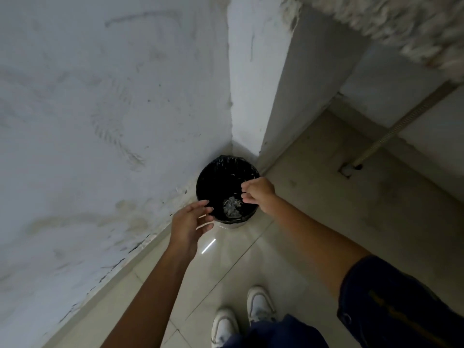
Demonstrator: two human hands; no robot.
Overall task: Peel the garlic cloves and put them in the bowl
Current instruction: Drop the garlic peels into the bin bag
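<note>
A pale tiled floor is seen meeting a scuffed white wall in a corner, with a rough concrete ledge at 1 o'clock. Nearest, at 6 o'clock, two white shoes and dark blue clothing are seen. From there both bare forearms are stretched toward 12 o'clock. The left hand is held with its fingers straight and relaxed, its grip apart and nothing in it, its fingertips over the near left rim of a bin. The right hand is held over the bin's right rim, fingers loosely curled downward; whether anything is pinched in its grip cannot be told. Beyond the hands, the round bin, lined with a black bag, is set in the corner. Pale papery scraps, possibly garlic skins, are seen at its bottom. No garlic cloves or bowl can be made out.
</note>
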